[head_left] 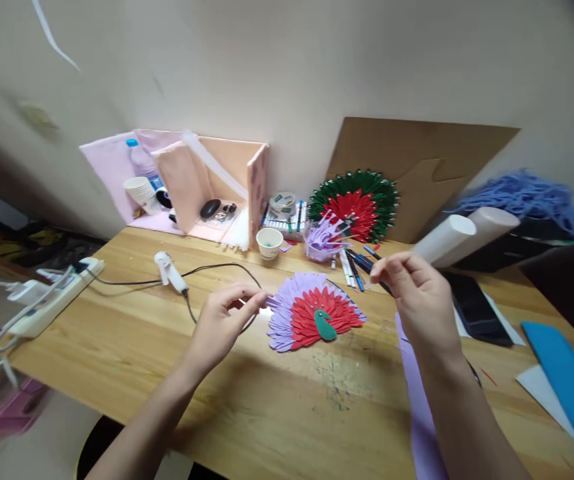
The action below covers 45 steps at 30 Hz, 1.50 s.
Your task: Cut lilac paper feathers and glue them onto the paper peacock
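Note:
My left hand (229,313) pinches the left edge of a paper peacock (324,313), at its purple feathers. The peacock has a green body, a red inner fan and a purple outer fan. To the right, my right hand (414,290) is raised above the table with thumb and fingers pressed together; whatever may be between them is too small to make out. Beneath my right forearm lies a strip of purple paper (414,393). Several pens (354,270) lie behind the peacock, beside a clear bowl of purple paper strips (321,248).
A glue gun (168,270) with its black cable lies left, near a power strip (57,300). A paper cup (269,243) and peach box (257,187) stand behind. A green-red fan (357,203) leans on cardboard (427,153). White rolls (444,237) and a blue sheet (567,393) are right.

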Motion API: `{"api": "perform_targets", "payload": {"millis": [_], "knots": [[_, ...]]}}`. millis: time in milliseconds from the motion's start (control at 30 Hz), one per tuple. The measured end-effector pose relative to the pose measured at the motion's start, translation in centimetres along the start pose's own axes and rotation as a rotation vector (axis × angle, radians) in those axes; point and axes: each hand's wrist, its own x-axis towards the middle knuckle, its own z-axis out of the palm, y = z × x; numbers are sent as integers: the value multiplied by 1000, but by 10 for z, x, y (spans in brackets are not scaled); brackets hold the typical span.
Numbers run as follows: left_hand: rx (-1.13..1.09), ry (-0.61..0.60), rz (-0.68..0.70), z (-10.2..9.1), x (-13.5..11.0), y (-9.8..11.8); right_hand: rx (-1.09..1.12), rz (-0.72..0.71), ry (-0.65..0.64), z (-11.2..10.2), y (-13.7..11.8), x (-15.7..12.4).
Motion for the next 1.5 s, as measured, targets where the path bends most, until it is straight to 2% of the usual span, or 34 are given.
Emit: {"api": "perform_targets", "payload": {"millis": [100, 167, 233, 300, 367, 467, 600, 733, 800, 867, 1033, 1200, 1500], "knots": [[-64, 112, -160, -21, -24, -30, -2, 112, -263, 35, 15, -11], [-87, 226, -235, -36, -40, -49, 63, 199, -391, 66, 25, -21], [-130, 304, -309, -50, -55, -65, 107, 266, -578, 100, 36, -31], [-210, 366, -360, -64, -67, -80, 71, 284, -758, 135, 46, -39], [-284, 432, -367, -76, -75, -94, -23, 249, -859, 171, 54, -44], [-317, 547, -334, -89, -80, -114, -160, 167, -832, 227, 61, -47], [-243, 596, -255, -99, -81, -131, -287, -34, -727, 297, 64, -47], [-65, 645, -189, -105, -81, -141, -343, -48, -741, 342, 66, -50], [-33, 672, -206, -107, -81, -147, -344, -35, -755, 350, 68, -52], [-39, 714, -254, -110, -78, -155, -340, -36, -749, 347, 69, -53], [-73, 846, -326, -117, -69, -174, -223, -39, -777, 307, 60, -64], [-104, 890, -325, -122, -63, -182, -76, 17, -864, 275, 53, -85], [-89, 894, -328, -121, -64, -181, -27, 82, -907, 270, 62, -101]]}}
